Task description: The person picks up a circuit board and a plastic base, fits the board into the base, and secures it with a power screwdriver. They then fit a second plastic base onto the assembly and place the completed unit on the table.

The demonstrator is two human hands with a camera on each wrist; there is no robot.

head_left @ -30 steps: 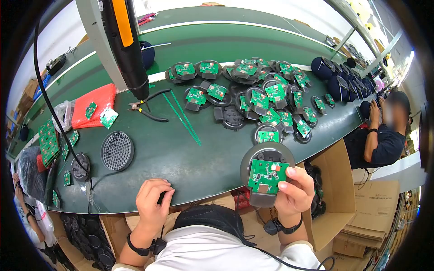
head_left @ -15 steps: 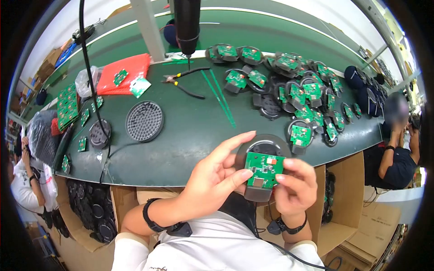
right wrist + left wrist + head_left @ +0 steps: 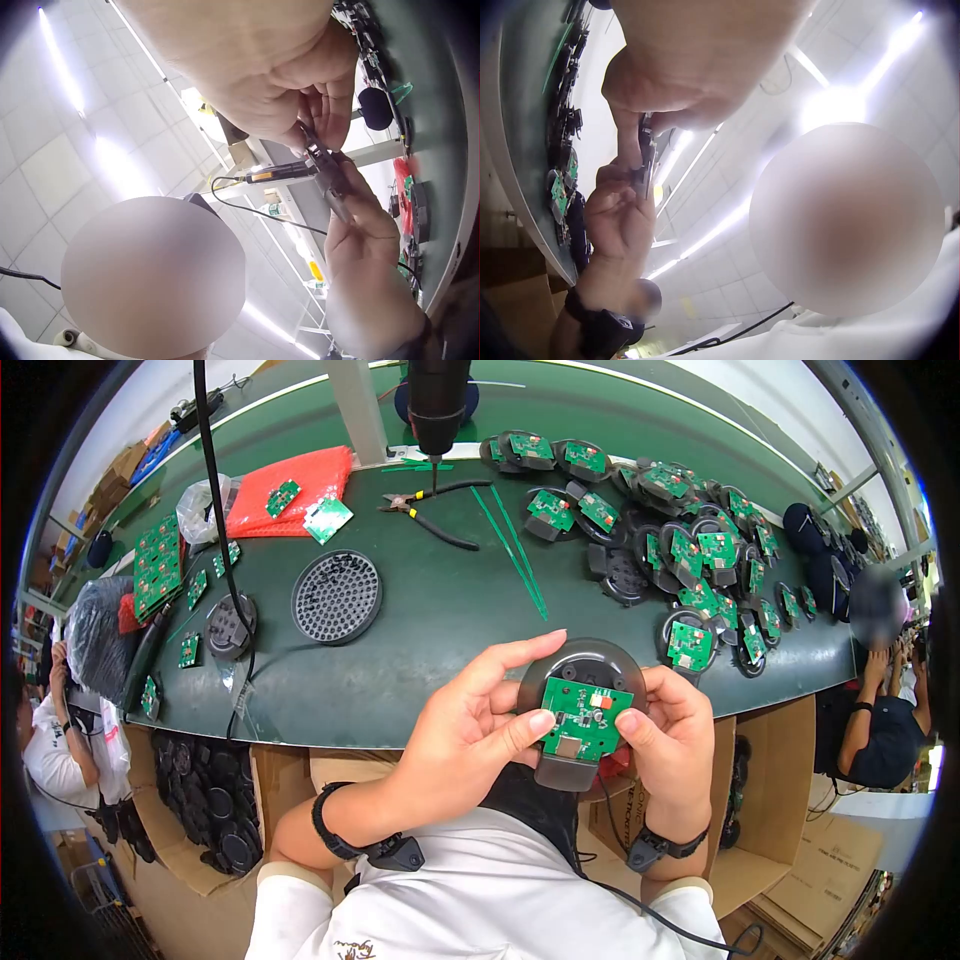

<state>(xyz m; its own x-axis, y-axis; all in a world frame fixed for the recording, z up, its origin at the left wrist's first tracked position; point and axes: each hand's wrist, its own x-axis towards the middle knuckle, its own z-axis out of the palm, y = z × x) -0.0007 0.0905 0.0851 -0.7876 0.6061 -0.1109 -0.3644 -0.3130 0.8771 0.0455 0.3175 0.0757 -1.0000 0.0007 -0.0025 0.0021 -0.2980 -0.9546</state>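
Both hands hold a round black plastic housing point(image 3: 588, 658) in front of the body, with a green circuit board point(image 3: 580, 718) lying on its face. My left hand point(image 3: 470, 725) grips the left side, thumb at the board's left edge and index finger stretched along the rim. On the other side my right hand point(image 3: 677, 750) grips the housing, its thumb at the board's right edge. Fingers behind the housing are hidden in the head view. The wrist views show the housing edge-on point(image 3: 328, 176), pinched between the two hands.
A black electric screwdriver point(image 3: 437, 415) hangs point down over the bench point(image 3: 430, 650). Below it lie yellow-and-black pliers point(image 3: 440, 520). A round tray of small dark parts point(image 3: 337, 598) sits left; many housings with boards point(image 3: 690, 555) are piled right. Cardboard boxes point(image 3: 775, 790) stand below.
My left hand has come from the bench's front edge to the housing and grips its left side. The right thumb has shifted onto the board's edge. The head view has turned.
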